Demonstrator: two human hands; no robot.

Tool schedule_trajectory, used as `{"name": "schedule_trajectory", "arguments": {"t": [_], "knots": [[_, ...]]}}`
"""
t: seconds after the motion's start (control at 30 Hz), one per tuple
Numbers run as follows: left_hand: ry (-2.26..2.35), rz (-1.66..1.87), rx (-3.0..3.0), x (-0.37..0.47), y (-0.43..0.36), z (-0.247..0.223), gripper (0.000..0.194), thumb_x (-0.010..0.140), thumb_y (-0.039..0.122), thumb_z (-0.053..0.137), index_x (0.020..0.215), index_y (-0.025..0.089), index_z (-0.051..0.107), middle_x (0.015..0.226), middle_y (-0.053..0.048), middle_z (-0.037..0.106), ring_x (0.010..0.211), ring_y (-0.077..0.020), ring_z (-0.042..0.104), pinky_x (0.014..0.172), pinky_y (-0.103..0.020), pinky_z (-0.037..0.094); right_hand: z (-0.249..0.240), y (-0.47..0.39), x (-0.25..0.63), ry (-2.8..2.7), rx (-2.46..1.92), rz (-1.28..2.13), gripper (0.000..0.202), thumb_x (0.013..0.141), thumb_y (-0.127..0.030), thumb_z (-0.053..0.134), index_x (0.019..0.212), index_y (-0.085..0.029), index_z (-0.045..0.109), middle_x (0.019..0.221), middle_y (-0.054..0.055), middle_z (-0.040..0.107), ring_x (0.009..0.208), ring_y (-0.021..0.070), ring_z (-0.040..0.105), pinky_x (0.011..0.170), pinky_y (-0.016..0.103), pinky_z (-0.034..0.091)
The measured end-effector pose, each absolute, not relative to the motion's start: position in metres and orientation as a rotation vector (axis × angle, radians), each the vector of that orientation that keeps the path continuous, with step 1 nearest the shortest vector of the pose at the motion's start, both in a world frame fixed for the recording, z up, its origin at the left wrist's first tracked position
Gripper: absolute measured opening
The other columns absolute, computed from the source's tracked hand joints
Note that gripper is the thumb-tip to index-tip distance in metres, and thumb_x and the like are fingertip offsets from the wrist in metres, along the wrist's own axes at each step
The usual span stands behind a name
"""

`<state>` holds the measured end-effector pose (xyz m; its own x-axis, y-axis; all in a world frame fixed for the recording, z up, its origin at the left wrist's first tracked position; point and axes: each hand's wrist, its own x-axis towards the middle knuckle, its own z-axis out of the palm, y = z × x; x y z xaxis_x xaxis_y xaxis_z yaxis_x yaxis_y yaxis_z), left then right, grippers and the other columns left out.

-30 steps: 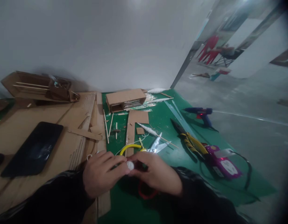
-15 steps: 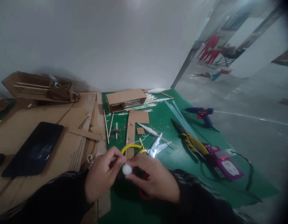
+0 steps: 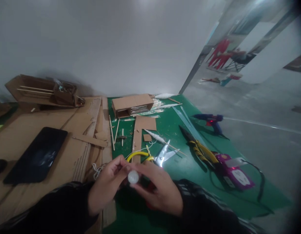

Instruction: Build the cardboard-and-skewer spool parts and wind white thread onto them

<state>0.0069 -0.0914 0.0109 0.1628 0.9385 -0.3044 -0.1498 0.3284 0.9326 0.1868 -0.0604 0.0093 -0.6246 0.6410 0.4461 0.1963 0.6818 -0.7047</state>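
From afar, I see the right hand (image 3: 156, 188) pinching the white disc (image 3: 133, 177) above the table (image 3: 165, 123); the left hand (image 3: 110, 182) curls just beside it, its hold hidden. I'd squeeze lightly and evenly, clear of the scissors (image 3: 162, 156).

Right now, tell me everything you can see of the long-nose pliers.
The long-nose pliers have dark, metallic-looking jaws, apparently shut, and yellow-and-black handles. They lie on the green tabletop, tips pointing away and leftward, handles toward the purple box. Nothing is gripping them; contact with the box is unclear.
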Motion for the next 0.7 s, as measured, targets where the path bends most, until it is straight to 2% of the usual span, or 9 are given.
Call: {"name": "schedule_trajectory", "arguments": {"t": [0.13,0.23,0.37,0.43,0.53,0.6,0.7], "knots": [[1.036,0.853,0.721,0.007,-0.091,0.007,0.04,0.082,0.053,0.063,0.075,0.019,0.045,0.058,0.008,0.045,0.047,-0.0044,0.033,0.043,-0.016,0.021,0.014,-0.057,0.188,-2.152,-0.549,0.91,0.028,0.09,-0.026,0.062,0.117,-0.021,0.061,0.089,0.006,0.066,0.085,0.0171,0.061,0.077,0.028,0.051],[1.004,0.783,0.633,0.008,-0.092,0.007,0.039,0.08,0.052,0.067,0.076,0.018,0.047,0.058,0.008,0.046,0.045,-0.0031,0.035,0.041,-0.014,0.022,0.019,-0.057,0.19,-2.073,-0.586,1.079,0.028,0.09,-0.035,0.063,0.113,-0.019,0.064,0.089,0.006,0.066,0.081,0.0163,0.061,0.075,0.028,0.05],[1.005,0.723,0.663,0.01,-0.094,0.006,0.038,0.082,0.056,0.061,0.083,0.02,0.05,0.05,0.01,0.042,0.035,-0.0027,0.031,0.035,-0.014,0.021,0.02,-0.058,0.191,-2.003,-0.637,1.103,0.03,0.088,-0.041,0.064,0.108,-0.02,0.066,0.087,0.004,0.064,0.081,0.0161,0.06,0.076,0.028,0.051],[1.005,0.717,0.725,0.011,-0.094,0.006,0.038,0.083,0.057,0.059,0.087,0.021,0.05,0.05,0.011,0.041,0.032,-0.0026,0.027,0.032,-0.015,0.018,0.019,-0.058,0.191,-1.985,-0.685,1.058,0.03,0.085,-0.041,0.067,0.107,-0.021,0.067,0.093,0.005,0.062,0.087,0.017,0.06,0.078,0.029,0.051],[1.027,0.723,0.795,0.012,-0.094,0.006,0.042,0.08,0.059,0.061,0.091,0.021,0.05,0.054,0.011,0.04,0.033,-0.0024,0.022,0.032,-0.016,0.015,0.018,-0.058,0.191,-1.992,-0.682,1.031,0.03,0.086,-0.039,0.067,0.11,-0.022,0.064,0.11,0.009,0.062,0.104,0.0199,0.06,0.09,0.033,0.05],[1.07,0.729,0.882,0.011,-0.093,0.008,0.042,0.081,0.06,0.059,0.09,0.019,0.052,0.055,0.011,0.037,0.038,-0.0037,0.024,0.035,-0.017,0.017,0.018,-0.057,0.192,-2.001,-0.688,1.052,0.029,0.088,-0.035,0.065,0.113,-0.022,0.061,0.112,0.008,0.066,0.106,0.0195,0.062,0.094,0.033,0.049],[1.156,0.73,1.156,0.011,-0.093,0.01,0.037,0.088,0.053,0.052,0.086,0.017,0.057,0.059,0.007,0.041,0.049,-0.0077,0.037,0.046,-0.02,0.029,0.019,-0.054,0.194,-1.992,-0.794,1.024,0.026,0.087,-0.03,0.067,0.11,-0.021,0.061,0.104,0.007,0.071,0.098,0.0182,0.066,0.088,0.029,0.051]]}}
